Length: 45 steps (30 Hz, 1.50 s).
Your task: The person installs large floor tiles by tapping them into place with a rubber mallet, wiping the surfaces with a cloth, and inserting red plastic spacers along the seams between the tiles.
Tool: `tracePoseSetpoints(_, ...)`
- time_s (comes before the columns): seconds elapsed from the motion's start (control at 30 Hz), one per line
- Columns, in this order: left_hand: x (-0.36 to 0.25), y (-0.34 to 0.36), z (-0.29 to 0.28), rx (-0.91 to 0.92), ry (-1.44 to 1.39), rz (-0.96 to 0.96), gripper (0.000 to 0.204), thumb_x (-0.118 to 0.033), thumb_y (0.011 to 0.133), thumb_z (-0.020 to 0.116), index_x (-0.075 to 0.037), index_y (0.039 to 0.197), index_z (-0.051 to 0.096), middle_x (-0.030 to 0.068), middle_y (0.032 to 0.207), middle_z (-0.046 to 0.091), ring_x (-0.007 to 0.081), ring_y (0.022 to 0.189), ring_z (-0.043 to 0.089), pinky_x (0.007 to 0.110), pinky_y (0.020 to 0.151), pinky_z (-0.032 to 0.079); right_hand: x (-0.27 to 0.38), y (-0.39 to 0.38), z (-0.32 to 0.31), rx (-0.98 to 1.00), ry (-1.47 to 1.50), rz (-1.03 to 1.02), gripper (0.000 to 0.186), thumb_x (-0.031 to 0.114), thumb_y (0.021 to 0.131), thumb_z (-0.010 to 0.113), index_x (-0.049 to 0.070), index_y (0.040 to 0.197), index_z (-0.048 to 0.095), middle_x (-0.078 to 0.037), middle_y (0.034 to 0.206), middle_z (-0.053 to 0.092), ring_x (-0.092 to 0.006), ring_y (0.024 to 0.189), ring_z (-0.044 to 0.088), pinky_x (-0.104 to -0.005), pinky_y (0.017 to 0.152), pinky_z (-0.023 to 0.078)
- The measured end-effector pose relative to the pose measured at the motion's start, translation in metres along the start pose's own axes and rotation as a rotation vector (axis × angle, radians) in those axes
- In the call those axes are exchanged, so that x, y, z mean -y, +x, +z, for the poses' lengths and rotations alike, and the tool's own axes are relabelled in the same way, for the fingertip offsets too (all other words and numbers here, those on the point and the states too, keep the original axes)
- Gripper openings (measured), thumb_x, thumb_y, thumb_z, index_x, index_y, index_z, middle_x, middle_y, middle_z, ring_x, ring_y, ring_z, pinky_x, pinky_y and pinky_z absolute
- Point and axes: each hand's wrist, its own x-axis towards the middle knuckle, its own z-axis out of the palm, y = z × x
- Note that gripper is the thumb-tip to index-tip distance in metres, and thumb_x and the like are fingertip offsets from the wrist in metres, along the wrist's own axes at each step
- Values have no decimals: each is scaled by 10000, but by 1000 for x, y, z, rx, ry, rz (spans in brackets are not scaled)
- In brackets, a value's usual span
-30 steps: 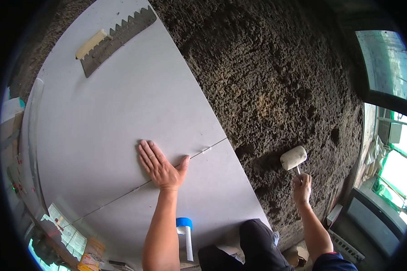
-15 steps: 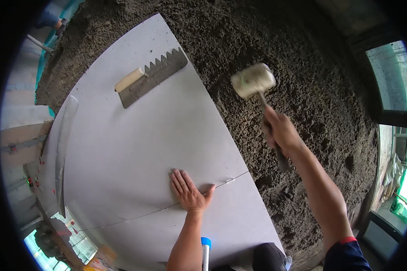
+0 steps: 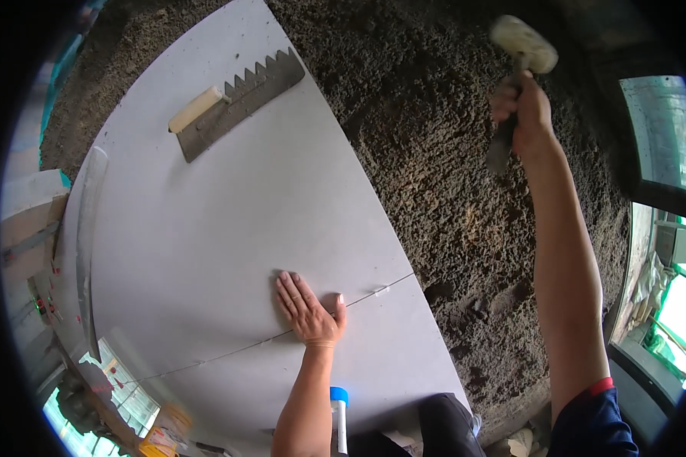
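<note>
My left hand [image 3: 310, 314] lies flat with fingers stretched on a large pale grey tile [image 3: 244, 221], close to the joint with a second tile [image 3: 389, 343] nearer me. A small white spacer [image 3: 382, 290] sits in that joint. My right hand [image 3: 527, 114] grips a rubber mallet [image 3: 524, 44] by its dark handle, raised at the upper right over rough mortar [image 3: 434, 152]. The mallet's pale head touches nothing. Toward the far end of the tile rests a notched trowel [image 3: 240, 103] with a wooden handle, its blade smeared with mortar.
A long pale straight bar [image 3: 90, 244] lies along the tile's left side. By my left forearm stands a white tube with a blue cap [image 3: 339, 394]. A yellow-and-white container [image 3: 164, 434] is at the lower left. Window openings [image 3: 667, 129] lie to the right.
My right hand has swung the mallet up and to the right, away from the tile edge. My left hand stays flat on the tile. The whole view has shifted slightly.
</note>
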Motion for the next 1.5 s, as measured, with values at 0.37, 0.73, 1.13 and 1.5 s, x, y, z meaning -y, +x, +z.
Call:
tracePoseSetpoints(0.37,-4,7,-5,-89,12,56,909,-520,904,467,111,1506,214,312,1580,195,452,1479,182,516,1204,131,-127,-31,12,378,-507,584,469,548,1022,421,130,820,485,30,585,502,-90,392,405,-271,376,369)
tracePoseSetpoints(0.73,-2,3,7,-121,50,118,870,-518,949,432,112,1505,207,320,1579,176,456,1479,163,515,1206,114,-131,-159,-119,596,-1082,68,266,208,1045,422,38,1038,626,-58,764,608,-128,616,567,-304,567,509)
tracePoseSetpoints(1.13,-1,1,9,-161,59,144,832,-497,967,443,101,1503,230,312,1572,214,461,1461,215,520,1193,158,-213,-228,-126,198,-224,464,377,165,1042,469,8,1381,517,-22,750,548,-98,604,509,-260,561,458)
tracePoseSetpoints(1.5,0,2,10,-154,55,108,833,-516,964,428,92,1503,244,297,1580,211,450,1466,208,510,1196,148,-211,-231,-131,155,-131,528,405,138,1039,465,3,1420,495,-35,749,564,-111,590,514,-261,525,439)
